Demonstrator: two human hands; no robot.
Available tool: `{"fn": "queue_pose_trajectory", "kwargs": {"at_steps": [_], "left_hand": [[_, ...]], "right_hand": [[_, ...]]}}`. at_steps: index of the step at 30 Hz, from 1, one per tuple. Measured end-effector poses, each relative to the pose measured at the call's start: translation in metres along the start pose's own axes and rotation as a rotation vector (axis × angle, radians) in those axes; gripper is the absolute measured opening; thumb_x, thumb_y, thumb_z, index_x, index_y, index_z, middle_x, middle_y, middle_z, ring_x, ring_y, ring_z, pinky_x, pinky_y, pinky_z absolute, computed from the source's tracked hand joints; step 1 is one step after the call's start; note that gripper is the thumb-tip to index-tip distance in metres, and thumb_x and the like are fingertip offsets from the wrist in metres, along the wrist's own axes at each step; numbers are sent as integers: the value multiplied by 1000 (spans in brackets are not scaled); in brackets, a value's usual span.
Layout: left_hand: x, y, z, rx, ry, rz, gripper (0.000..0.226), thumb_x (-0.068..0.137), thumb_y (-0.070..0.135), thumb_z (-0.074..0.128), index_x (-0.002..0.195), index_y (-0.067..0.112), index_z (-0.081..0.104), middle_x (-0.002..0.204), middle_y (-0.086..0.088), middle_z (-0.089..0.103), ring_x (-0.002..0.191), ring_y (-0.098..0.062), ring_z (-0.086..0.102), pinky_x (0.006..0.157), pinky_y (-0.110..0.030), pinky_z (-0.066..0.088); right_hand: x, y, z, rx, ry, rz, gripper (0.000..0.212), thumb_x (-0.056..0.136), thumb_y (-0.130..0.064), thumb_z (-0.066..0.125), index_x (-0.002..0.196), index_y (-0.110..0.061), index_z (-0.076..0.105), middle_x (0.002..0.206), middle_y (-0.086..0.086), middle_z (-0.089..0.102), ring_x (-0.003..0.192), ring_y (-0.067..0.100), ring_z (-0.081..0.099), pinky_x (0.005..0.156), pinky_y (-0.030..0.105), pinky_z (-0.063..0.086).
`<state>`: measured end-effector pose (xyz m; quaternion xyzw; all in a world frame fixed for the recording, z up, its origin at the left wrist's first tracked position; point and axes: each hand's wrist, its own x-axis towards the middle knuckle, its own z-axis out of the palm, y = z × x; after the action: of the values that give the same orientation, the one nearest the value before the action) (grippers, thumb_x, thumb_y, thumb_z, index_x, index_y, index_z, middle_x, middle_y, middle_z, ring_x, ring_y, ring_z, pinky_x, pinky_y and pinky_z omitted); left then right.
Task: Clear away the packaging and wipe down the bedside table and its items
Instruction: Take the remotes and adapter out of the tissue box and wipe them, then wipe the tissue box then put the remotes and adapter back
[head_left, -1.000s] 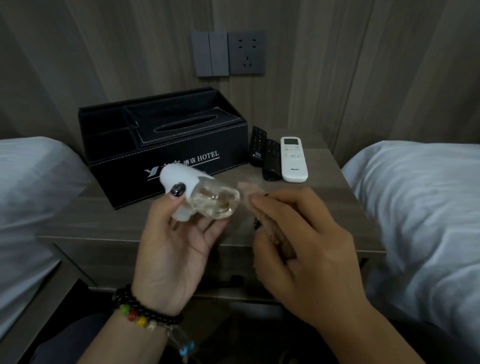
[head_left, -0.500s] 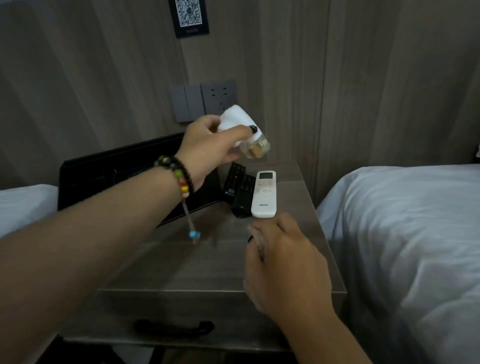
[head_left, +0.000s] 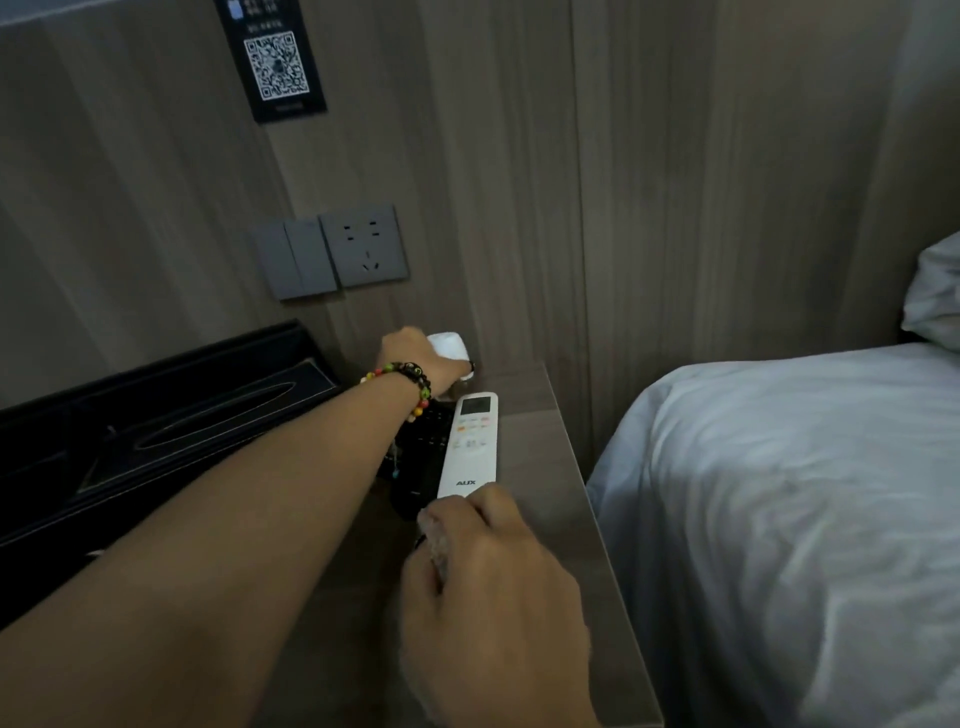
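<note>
Tabletop (head_left: 550, 467): outstretched left hand (head_left: 415, 358) grips device (head_left: 449, 345); right hand (head_left: 488, 587) clutches cloth (head_left: 439, 545).

The wooden bedside table (head_left: 566, 457) carries a black tissue box (head_left: 156, 431), a white remote (head_left: 470, 444) and a black remote (head_left: 423, 467).

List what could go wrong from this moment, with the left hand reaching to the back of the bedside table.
1. The left hand holds the white device at the back edge of the bedside table, by the wall; set down carelessly there, it might tip.
2. The left forearm crosses above the black remote and the white remote; pulling back could knock them.
3. The right hand, gripping the cloth, touches the white remote's near end and could push it.
</note>
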<state>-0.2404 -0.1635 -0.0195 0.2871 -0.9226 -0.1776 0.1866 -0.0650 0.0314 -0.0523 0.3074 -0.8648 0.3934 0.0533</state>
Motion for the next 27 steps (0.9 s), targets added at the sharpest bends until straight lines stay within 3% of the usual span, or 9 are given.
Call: {"fn": "queue_pose_trajectory", "kwargs": {"at_steps": [4,7,10,15,20,24,27], "left_hand": [[1,1,3,22,1,-20,63,71,44,78,116,5,58,117,-12,63,102,-26,63,68,-26,45],[-6,3,-7,-13,-2,-15,78,70,51,77,125,7,45,125,-12,54,111,-28,56,81,-31,49],[-38,0,-29,-123,114,124,77,79,55,66,135,11,39,137,-10,42,125,-25,46,101,-36,43],[-122,-58,-86,-39,243,479,58,90,34,58,140,12,36,138,-5,40,130,-16,38,108,-26,31],[-166,-138,-132,91,281,430,58,89,29,60,139,11,37,133,-7,47,123,-20,46,106,-37,39],[-182,-200,-158,180,323,264,57,88,30,62,138,15,38,120,-4,61,99,-27,61,97,-52,43],[-193,-230,-159,230,329,151,40,91,31,56,128,17,48,113,-6,64,103,-28,61,98,-51,40]], "right_hand": [[3,1,1,-8,4,-14,32,97,-41,35,126,-32,44,128,-14,34,118,9,47,87,27,45],[4,1,5,-18,45,-28,32,95,-42,37,124,-34,48,126,-14,38,116,9,50,78,22,41],[2,2,8,-18,99,-39,31,93,-46,39,119,-35,51,123,-14,42,112,9,53,80,21,44],[3,6,12,222,234,-40,23,86,-40,55,105,-32,65,114,-16,51,94,5,59,84,28,50],[1,4,12,484,369,33,20,88,-25,62,106,-32,64,111,-18,54,98,-13,52,83,4,40],[-8,-4,9,836,351,219,16,92,-29,56,101,-34,67,103,-11,69,93,4,66,81,28,53],[-13,-2,9,1142,278,418,21,96,-32,52,105,-23,69,103,0,74,97,20,70,90,42,53]]}}
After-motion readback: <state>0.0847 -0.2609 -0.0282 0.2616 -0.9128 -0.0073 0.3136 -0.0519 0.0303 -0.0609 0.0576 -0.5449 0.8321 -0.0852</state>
